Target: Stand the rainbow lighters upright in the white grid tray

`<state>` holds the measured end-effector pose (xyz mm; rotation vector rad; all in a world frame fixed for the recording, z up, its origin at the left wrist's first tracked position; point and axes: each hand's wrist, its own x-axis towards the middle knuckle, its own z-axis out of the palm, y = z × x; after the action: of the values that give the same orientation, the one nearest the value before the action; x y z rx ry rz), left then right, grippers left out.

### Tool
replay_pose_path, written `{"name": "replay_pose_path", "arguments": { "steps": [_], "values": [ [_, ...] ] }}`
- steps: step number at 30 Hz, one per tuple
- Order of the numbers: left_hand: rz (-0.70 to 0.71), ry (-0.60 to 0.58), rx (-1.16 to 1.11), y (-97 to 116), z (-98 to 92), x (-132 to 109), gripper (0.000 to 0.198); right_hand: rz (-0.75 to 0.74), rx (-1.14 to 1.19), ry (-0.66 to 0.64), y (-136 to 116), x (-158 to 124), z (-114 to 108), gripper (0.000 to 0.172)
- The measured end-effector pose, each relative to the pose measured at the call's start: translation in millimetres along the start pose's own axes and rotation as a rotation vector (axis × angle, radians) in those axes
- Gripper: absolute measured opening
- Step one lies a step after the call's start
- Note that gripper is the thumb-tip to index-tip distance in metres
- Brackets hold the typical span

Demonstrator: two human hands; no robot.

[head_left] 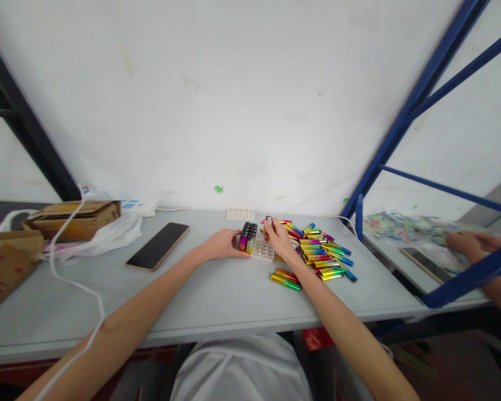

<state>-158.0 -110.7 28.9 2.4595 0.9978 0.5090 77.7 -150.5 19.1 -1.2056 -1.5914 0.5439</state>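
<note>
A white plastic tray [264, 250] with rows of small pockets lies on the table. Several shiny lighters with black tops [247, 236] stand upright in its left end. My left hand [226, 244] is closed around that left end, thumb at the near side and fingers behind, steadying the tray. Over the tray's right part, my right hand [278, 236] pinches a single lighter [269, 219], its metal top showing above the fingers; its lower part is hidden. Just right of this hand lies a loose pile of metallic rainbow-coloured lighters [317, 253].
A phone [158, 246] lies to the left. Farther left are cardboard boxes [79, 220], a white plastic bag [117, 236] and a white cable [73, 281]. Another white tray [240, 214] rests against the wall. Beyond the blue frame [394, 131], another person's hands [470, 243] are visible.
</note>
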Motion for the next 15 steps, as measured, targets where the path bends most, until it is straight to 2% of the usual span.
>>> {"name": "replay_pose_path", "arguments": {
  "steps": [5, 11, 15],
  "values": [
    [-0.008, 0.004, 0.013, -0.2, -0.3, 0.3, 0.063, -0.157, -0.296, -0.019, -0.7, 0.5, -6.0, 0.045],
    [-0.020, -0.006, 0.025, -0.2, -0.7, 0.4, 0.064, -0.090, -0.469, -0.085, 4.3, 2.1, -12.9, 0.036],
    [-0.013, -0.013, 0.023, -1.2, 0.3, 1.2, 0.068, -0.165, -0.559, -0.168, 9.3, 4.5, -14.2, 0.033]
  ]
}}
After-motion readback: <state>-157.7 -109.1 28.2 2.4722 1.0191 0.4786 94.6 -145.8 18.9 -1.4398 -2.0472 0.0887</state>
